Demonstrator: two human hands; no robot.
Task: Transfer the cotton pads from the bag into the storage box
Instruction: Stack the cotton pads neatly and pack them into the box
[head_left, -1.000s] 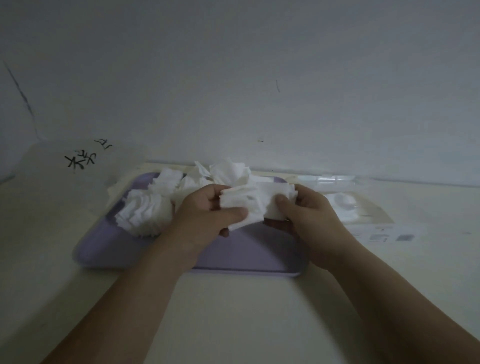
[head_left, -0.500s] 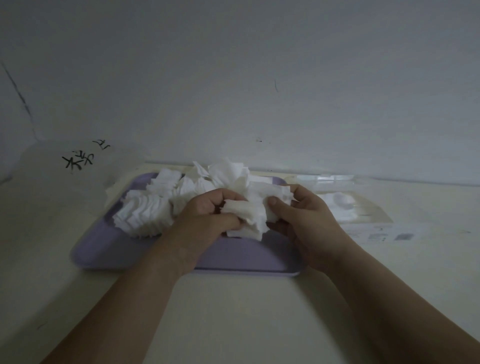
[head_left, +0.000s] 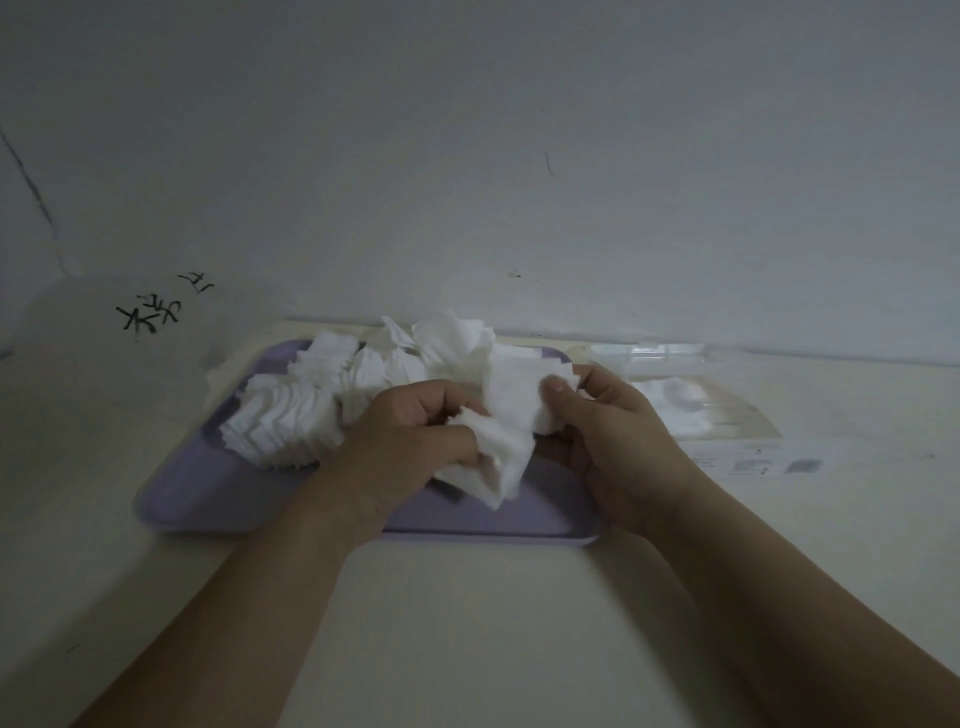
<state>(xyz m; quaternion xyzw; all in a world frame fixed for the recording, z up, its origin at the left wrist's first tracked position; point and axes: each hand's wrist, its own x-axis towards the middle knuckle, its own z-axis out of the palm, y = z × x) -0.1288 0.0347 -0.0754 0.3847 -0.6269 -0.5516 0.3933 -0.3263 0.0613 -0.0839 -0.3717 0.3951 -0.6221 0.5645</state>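
Your bundle of cotton pads (head_left: 506, 436) sags lower at centre frame than a second ago, and its bottom edge now fans toward the purple tray (head_left: 363, 527). It looks less squared, so I judge it isn't ready for the storage box (head_left: 727, 415) at right. Your left hand (head_left: 415, 436) curls around its lower part. Your right hand (head_left: 608, 431) pinches the top, thumb in front.

The left hand (head_left: 410, 441) has dragged its cotton pads (head_left: 501, 462) lower (toward the tray (head_left: 218, 499))

White cotton pads (head_left: 283, 421) heaped on purple tray (head_left: 218, 499); clear storage box (head_left: 727, 415) just right
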